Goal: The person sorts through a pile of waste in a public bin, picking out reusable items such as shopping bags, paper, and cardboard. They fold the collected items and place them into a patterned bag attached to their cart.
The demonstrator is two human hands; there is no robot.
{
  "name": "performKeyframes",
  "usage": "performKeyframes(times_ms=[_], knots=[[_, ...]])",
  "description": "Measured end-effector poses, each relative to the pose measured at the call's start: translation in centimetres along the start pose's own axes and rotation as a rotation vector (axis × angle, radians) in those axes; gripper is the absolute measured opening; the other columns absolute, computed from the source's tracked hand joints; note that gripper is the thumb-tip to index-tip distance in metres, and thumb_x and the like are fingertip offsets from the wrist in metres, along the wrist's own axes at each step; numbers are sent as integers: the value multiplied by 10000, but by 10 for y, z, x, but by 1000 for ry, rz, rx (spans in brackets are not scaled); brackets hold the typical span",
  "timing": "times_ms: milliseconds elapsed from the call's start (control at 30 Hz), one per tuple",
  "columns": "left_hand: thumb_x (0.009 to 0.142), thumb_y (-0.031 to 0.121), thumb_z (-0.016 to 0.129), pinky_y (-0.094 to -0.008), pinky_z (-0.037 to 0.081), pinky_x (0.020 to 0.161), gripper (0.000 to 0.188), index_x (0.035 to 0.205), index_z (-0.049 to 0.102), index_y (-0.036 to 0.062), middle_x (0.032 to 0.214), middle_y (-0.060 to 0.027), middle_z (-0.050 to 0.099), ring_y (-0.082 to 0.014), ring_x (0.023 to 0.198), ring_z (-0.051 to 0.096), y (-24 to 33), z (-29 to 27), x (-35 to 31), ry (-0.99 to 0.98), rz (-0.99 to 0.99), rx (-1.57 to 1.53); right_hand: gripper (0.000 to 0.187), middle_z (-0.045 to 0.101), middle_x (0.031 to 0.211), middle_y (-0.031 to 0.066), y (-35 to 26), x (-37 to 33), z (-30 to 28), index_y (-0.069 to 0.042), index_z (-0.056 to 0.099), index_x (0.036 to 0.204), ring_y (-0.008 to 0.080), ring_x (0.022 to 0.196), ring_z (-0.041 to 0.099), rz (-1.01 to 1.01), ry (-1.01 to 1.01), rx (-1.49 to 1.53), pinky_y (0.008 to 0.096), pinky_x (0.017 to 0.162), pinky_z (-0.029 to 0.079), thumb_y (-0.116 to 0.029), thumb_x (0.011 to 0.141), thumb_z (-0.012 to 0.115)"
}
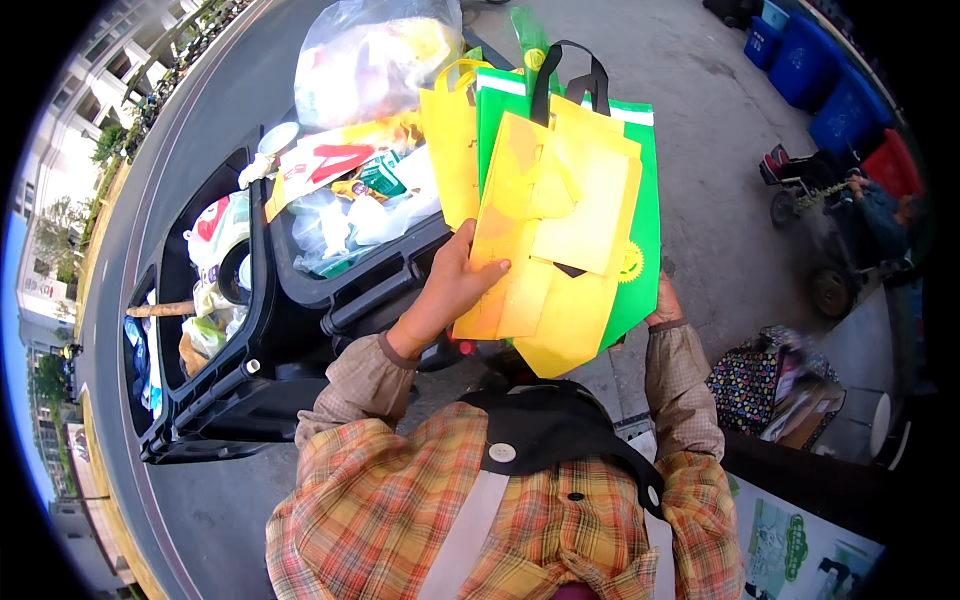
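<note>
From where I stand, the left hand (455,285) is clamped on the near left side of the yellow bags (585,235), thumb on top; the right hand (667,302) meets the green bag (640,215) at its right edge, its grip mostly hidden. A firm thumb and support at both edges should keep the layers from slipping. They lie between the hands, long axis running away from the body, black handles (600,85) pointing outward. Beyond the left hand stands a heaped black bin (350,285).

- The left hand (445,290) gripped a folded yellow bag (500,225).
- The right hand (665,302) touched a green bag (638,185).
- Black bins (230,420) held rubbish (372,190).
</note>
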State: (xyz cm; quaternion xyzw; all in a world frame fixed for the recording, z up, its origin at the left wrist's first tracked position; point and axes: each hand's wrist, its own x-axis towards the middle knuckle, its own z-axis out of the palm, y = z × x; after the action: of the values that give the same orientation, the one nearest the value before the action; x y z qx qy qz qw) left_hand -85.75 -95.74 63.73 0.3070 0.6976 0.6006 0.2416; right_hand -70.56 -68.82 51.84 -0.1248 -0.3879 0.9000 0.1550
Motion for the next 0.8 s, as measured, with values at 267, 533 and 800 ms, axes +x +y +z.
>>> performKeyframes(times_ms=[267,533,800], knots=[[824,93,568,-257,488,714,312,1096,514,-50,1003,-102,611,-156,811,609,-2,-87,110,226,116,151,262,625,914,138,-70,88,86,23,539,1089,202,756,644,-83,9,-43,323,632,538,-138,885,506],[799,109,612,-315,521,691,336,1049,530,-100,960,-134,620,-215,787,632,-42,-94,129,246,-157,-269,612,600,708,79,-81,110,128,76,558,1045,48,430,226,-96,380,-196,203,383,170,-500,844,514],[759,88,660,-308,525,675,337,1026,560,-91,932,-141,627,-214,764,635,-29,-96,131,153,-294,-324,560,662,842,141,-58,63,165,34,648,898,207,691,634,-181,54,-1379,314,656,481,-477,678,714]])
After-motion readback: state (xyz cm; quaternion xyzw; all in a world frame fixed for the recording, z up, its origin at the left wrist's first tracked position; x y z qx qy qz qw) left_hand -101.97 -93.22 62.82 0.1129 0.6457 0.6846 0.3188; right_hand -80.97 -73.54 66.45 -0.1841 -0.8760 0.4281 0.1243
